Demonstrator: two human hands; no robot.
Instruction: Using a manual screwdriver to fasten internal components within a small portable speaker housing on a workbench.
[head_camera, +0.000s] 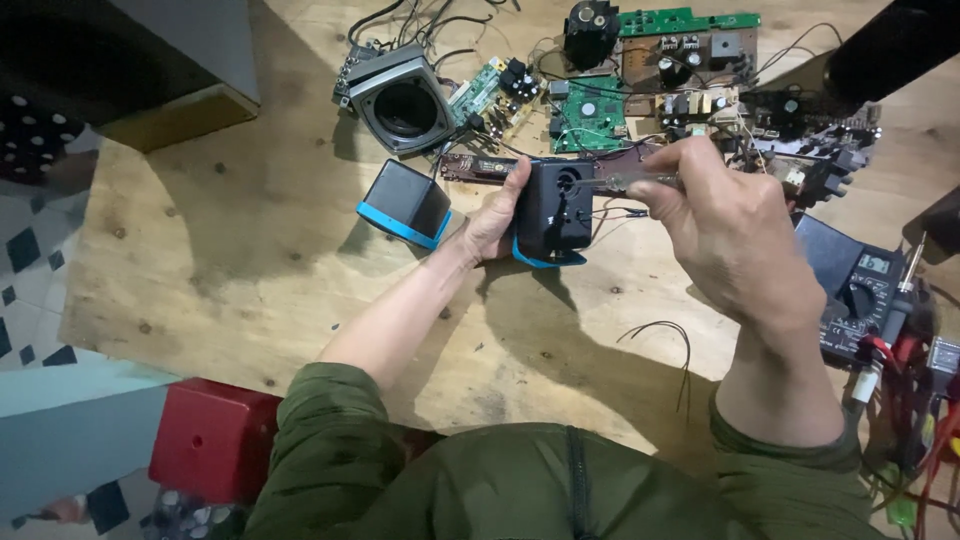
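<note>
Hands work on a small black cube speaker with a blue rim (553, 215), held over the wooden table (250, 230). Left hand (495, 220) grips its side. Right hand (725, 225) pinches a clear-handled screwdriver (625, 181) poked into its back. I think a screw is being turned; next it needs slow, straight twisting.

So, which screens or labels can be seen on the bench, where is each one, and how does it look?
Meter screen: small pale grey rectangle, on the dark multimeter at the right edge, beside the right hand.
Labels, packages, signs: none that I can make out.
</note>
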